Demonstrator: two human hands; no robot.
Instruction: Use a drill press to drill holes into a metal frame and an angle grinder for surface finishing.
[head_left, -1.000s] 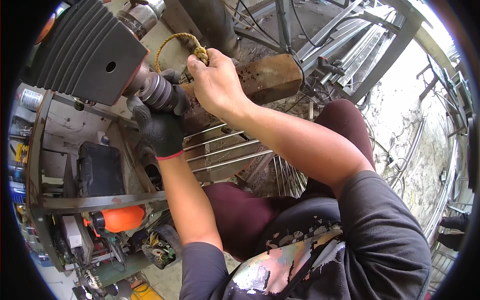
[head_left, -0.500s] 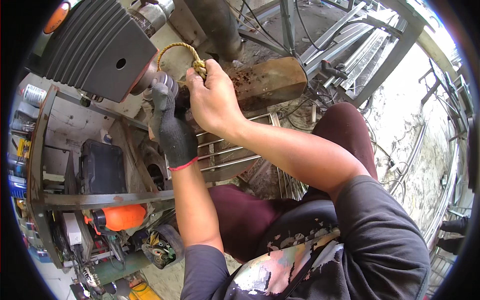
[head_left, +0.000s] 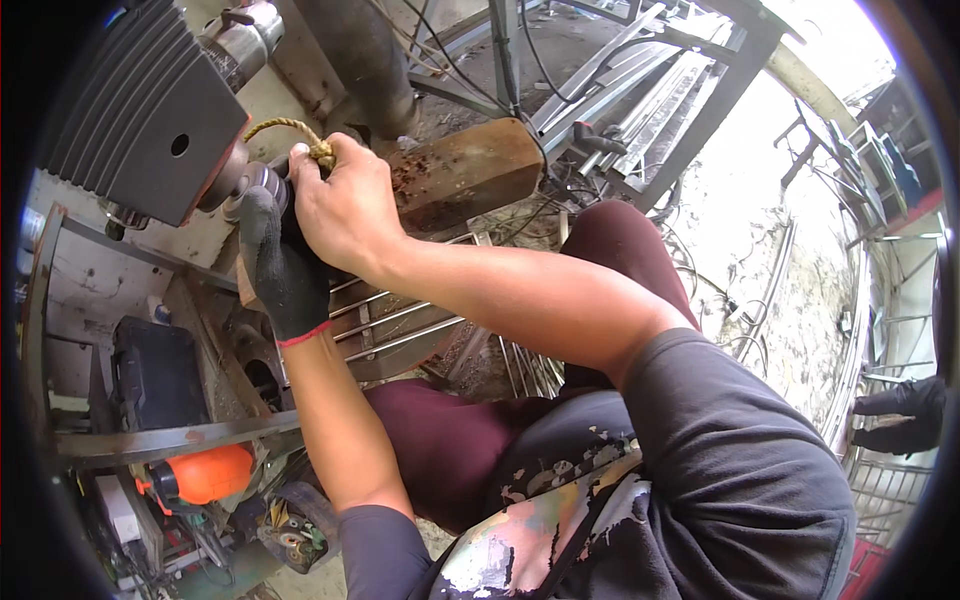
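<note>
My left hand (head_left: 282,270) wears a black knitted glove with a red cuff. Its fingers are closed around the grey ridged chuck (head_left: 258,180) under the dark, finned head (head_left: 140,115) of a drill-like machine. Close beside it, my bare right hand (head_left: 345,205) is closed in a fist, with the thumb raised, on a knotted yellow rope (head_left: 322,152). The rope arcs over from the knot toward the machine head. What lies beneath both palms is hidden. Just behind the right hand is a rusty square metal beam (head_left: 465,172).
Below the hands is a grate of metal bars (head_left: 410,330). To the left, a steel frame shelf (head_left: 170,440) holds a black case (head_left: 160,372), with an orange bottle (head_left: 205,473) lower down. Metal profiles (head_left: 640,125) lie at the back right. Cables run over the floor.
The whole view has swung, so the machine, beam and shelf sit farther left. Both hands stay at the chuck, the left on it and the right on the rope.
</note>
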